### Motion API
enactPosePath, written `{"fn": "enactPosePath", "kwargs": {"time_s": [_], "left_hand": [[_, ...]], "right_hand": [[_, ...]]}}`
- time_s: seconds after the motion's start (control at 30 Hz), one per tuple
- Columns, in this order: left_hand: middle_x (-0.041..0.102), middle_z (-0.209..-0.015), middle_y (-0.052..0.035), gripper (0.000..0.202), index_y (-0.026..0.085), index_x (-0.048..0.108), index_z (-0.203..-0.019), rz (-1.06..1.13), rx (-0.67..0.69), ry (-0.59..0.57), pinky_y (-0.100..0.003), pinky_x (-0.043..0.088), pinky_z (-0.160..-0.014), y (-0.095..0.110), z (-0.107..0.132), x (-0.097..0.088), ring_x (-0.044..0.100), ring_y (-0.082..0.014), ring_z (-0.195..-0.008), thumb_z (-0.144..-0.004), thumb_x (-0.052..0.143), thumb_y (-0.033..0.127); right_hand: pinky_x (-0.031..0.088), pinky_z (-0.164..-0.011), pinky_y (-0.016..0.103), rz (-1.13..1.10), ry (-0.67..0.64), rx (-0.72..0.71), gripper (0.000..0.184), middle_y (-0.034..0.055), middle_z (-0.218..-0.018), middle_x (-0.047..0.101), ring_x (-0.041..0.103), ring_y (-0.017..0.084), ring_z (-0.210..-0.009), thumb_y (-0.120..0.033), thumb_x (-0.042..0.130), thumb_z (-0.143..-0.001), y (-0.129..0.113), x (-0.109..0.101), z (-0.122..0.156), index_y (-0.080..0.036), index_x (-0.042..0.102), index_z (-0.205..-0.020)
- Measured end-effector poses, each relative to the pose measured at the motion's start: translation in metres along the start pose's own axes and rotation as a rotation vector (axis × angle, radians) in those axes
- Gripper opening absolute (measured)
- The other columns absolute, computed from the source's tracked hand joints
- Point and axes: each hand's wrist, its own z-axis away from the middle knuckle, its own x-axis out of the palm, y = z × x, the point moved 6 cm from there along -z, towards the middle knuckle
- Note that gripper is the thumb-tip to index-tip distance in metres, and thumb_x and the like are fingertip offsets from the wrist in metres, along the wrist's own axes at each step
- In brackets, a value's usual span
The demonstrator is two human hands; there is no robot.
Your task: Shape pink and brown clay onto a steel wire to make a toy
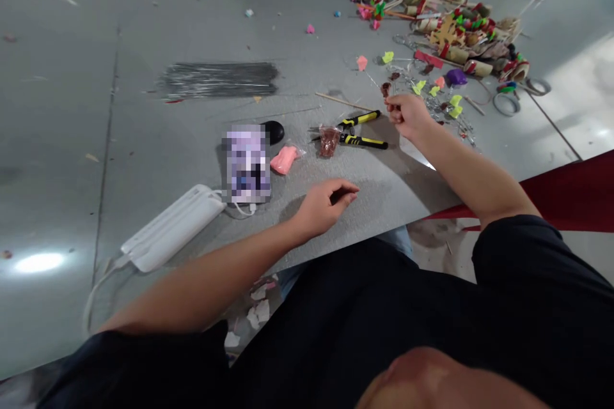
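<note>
My right hand (409,116) reaches to the right side of the grey table, fingers pinched on a small brown clay piece (385,89). Whether that piece sits on a wire is hidden by my fingers. Close by lie yellow-green clay pieces (419,87) on thin wires. My left hand (324,206) rests near the table's front edge, fingers curved, thumb apart, holding nothing. Beyond it lie a bag of brown clay (329,142) and a bag of pink clay (286,160). The brown bag overlaps yellow-and-black pliers (364,140), whose handles are spread.
A bundle of straight wires (220,80) lies farther back. At left are a white power strip (173,227), a blurred-out phone (248,163) and a black round object (273,132). Craft pieces (451,25) pile up at back right, near tape rolls (506,104) and a wooden stick (346,101).
</note>
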Motion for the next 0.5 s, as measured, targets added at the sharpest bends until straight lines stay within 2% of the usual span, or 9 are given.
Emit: {"fn": "enactPosePath", "kwargs": {"time_s": [0.07,0.13,0.3,0.5], "left_hand": [[0.087,-0.103,-0.007,0.017,0.021,0.084,-0.112,-0.008,0.018,-0.011,-0.035,0.065,-0.084,0.001,0.001,0.001,0.079,-0.0193,-0.09,-0.103,0.072,0.029],[0.087,-0.105,-0.0074,0.016,0.021,0.084,-0.112,-0.013,0.033,-0.024,-0.035,0.065,-0.086,0.002,0.001,0.002,0.079,-0.02,-0.092,-0.103,0.072,0.028],[0.086,-0.102,-0.008,0.016,0.019,0.083,-0.113,0.003,0.058,-0.042,-0.035,0.064,-0.083,0.002,0.001,0.005,0.077,-0.0189,-0.087,-0.103,0.072,0.024],[0.086,-0.103,-0.0078,0.017,0.018,0.083,-0.114,-0.021,0.081,-0.063,-0.034,0.062,-0.082,0.005,0.002,0.007,0.076,-0.0187,-0.087,-0.105,0.07,0.024]], "right_hand": [[0.067,-0.095,0.038,0.045,-0.036,0.005,0.032,0.0114,-0.129,0.076,0.075,0.019,-0.107,-0.044,0.069,-0.114,-0.005,0.001,-0.009,-0.017,0.072,-0.13],[0.066,-0.107,0.046,0.081,-0.053,0.007,0.04,0.0143,-0.143,0.072,0.073,0.024,-0.121,-0.044,0.071,-0.112,-0.013,0.004,-0.017,-0.017,0.069,-0.141],[0.065,-0.109,0.048,0.163,-0.036,0.011,0.045,0.0136,-0.146,0.071,0.072,0.026,-0.126,-0.045,0.075,-0.11,-0.024,0.012,-0.025,-0.018,0.068,-0.145],[0.066,-0.108,0.048,0.279,0.098,-0.016,0.046,0.0121,-0.145,0.071,0.072,0.026,-0.126,-0.047,0.075,-0.11,-0.021,0.014,-0.012,-0.02,0.068,-0.145]]}}
